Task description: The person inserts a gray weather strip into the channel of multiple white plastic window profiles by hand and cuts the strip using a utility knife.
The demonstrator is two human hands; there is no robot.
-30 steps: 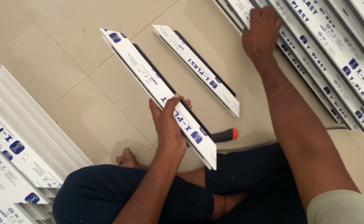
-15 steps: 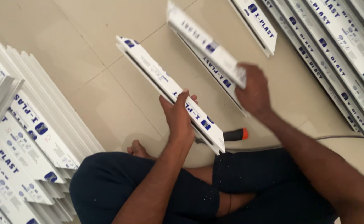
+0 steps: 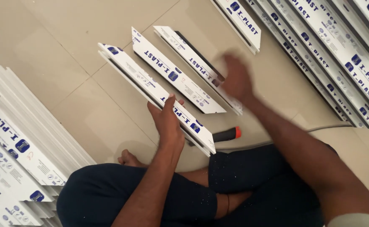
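Three short white profile pieces sit within the person's reach. The nearest piece (image 3: 150,90) is clamped in the left hand (image 3: 167,122), fingers curled shut around its lower half, so it angles up off the floor over the crossed legs. Just beyond it the middle piece (image 3: 174,75) lies close alongside, its upper end near the held one. The far piece (image 3: 193,65) runs parallel past that, and the right hand (image 3: 237,80) is on its lower end. That hand is blurred, so I cannot tell whether its grip is closed or merely resting flat.

My guess is that the step in hand is setting pieces side by side. The next move would call for squaring the ends while the left grip keeps its piece steady.

A tool with a black and orange handle (image 3: 228,134) lies on the tiled floor (image 3: 66,38) by the knee, a grey cable (image 3: 319,128) trailing past. A stack of longer white profiles (image 3: 20,143) sits on the left, and more long profiles (image 3: 335,50) lie on the right.
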